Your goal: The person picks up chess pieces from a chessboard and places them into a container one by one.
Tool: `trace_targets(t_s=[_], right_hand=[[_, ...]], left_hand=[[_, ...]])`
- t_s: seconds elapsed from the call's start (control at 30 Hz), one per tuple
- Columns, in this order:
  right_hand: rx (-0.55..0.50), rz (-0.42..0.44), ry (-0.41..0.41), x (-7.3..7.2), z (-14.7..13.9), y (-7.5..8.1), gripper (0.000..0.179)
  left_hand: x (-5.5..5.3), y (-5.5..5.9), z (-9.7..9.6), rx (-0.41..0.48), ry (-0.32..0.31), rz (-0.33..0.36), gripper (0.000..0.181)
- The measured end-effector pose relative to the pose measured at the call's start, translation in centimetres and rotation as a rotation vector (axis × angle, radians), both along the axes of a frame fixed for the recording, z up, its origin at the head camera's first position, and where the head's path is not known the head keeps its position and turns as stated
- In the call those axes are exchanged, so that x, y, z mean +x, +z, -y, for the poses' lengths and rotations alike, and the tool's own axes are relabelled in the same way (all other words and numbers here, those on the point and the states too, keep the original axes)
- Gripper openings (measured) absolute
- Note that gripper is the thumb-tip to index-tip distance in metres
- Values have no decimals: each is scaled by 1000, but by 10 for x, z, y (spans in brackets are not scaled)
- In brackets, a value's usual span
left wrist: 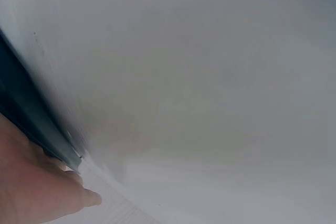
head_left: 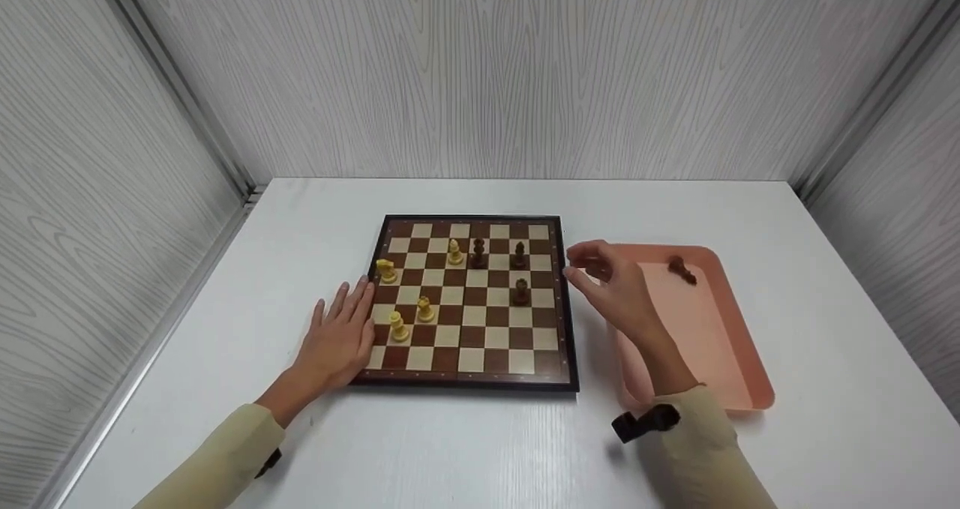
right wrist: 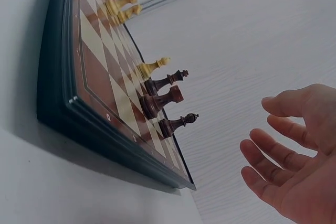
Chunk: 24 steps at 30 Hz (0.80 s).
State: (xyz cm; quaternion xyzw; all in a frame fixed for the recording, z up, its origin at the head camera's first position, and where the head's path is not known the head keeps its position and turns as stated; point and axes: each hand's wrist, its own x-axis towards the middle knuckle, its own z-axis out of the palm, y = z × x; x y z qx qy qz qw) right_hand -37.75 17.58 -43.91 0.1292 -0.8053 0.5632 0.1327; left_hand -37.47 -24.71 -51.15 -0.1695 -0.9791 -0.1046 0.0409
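A brown and cream chessboard (head_left: pixel 495 359) lies on the white table, with several light and dark pieces standing on it. My left hand (head_left: pixel 337 336) rests along the board's left edge, fingers straight. Nearest to it are a light knight (head_left: pixel 386 270), a light rook (head_left: pixel 425 309) and another light piece (head_left: pixel 398 327). My right hand (head_left: pixel 616 288) hovers just off the board's right edge, holding nothing; its fingers are loosely bent and apart in the right wrist view. A dark rook (right wrist: pixel 160 103) and a dark bishop (right wrist: pixel 178 125) stand on the near side there. Farther in are a dark king (head_left: pixel 478 253) and a light bishop (head_left: pixel 454 252).
Right of the board sits a pink tray (head_left: pixel 739 351), partly under my right forearm. One dark chess piece (head_left: pixel 682 270) lies on its side inside it. Pale wood-grained walls (head_left: pixel 480 82) enclose the back and sides of the table (head_left: pixel 450 449).
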Motion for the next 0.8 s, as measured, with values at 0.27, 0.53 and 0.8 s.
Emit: trace_targets(t_s=[0.27,0.53,0.8], right_hand=[[-23,-34,34,-3,18,0,28],[-2,-38,50,-7,27,-10,22],[14,-16,61,-7,39,-21,27]], left_hand=[[0,1,1,-1,-3,17,60],[1,1,1,9,-9,9,60],[-1,0,0,-7,-12,5,60]])
